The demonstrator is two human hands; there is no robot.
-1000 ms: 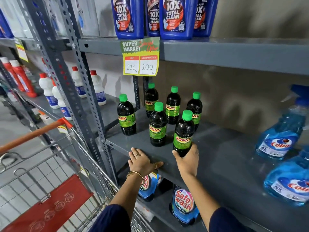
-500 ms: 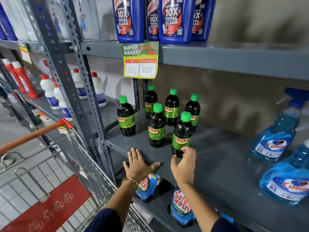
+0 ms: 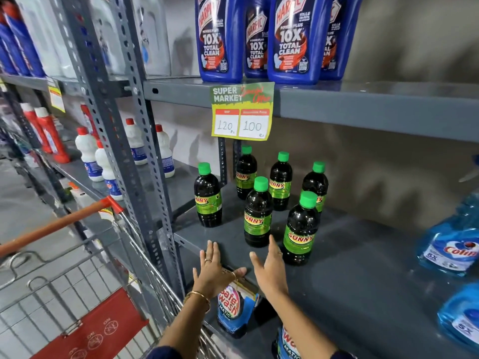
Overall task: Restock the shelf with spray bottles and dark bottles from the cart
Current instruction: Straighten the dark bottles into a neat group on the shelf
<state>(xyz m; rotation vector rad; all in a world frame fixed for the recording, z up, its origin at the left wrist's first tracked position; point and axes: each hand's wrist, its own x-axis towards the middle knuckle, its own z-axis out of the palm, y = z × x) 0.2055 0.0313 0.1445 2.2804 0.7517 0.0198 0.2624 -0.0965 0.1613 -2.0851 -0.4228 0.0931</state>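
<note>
Now, at the grey shelf (image 3: 363, 281): six dark bottles (image 3: 300, 229) with green caps stand upright toward its left end, three in a back row, two nearer the front, one off to the left by the upright post. All wear green "SUNNY" labels.

Left hand (image 3: 212, 273) lies flat on the shelf's front edge, fingers spread, thumb out to the right; rings on it and a gold bangle at the wrist. It holds nothing.

Right hand (image 3: 269, 268) is open, palm turned left, fingers extended upward, just beside the nearest dark bottle's base. Whether a fingertip touches the bottle, cannot tell. Nothing gripped.

Blue spray bottles (image 3: 451, 250) sit at the shelf's right end, well apart from the dark group; labels read "Colin". They are blurred and partly cut off by the frame.

Cart (image 3: 85, 294) stands at lower left, wire basket with orange handle and a red seat flap, close against the shelving post.

Upper shelf carries blue Harpic bottles (image 3: 220, 40). A price tag (image 3: 242, 112) hangs from its edge, marked 120 and 100. Shelf below holds "Safe wash" pouches (image 3: 236, 309).
</note>
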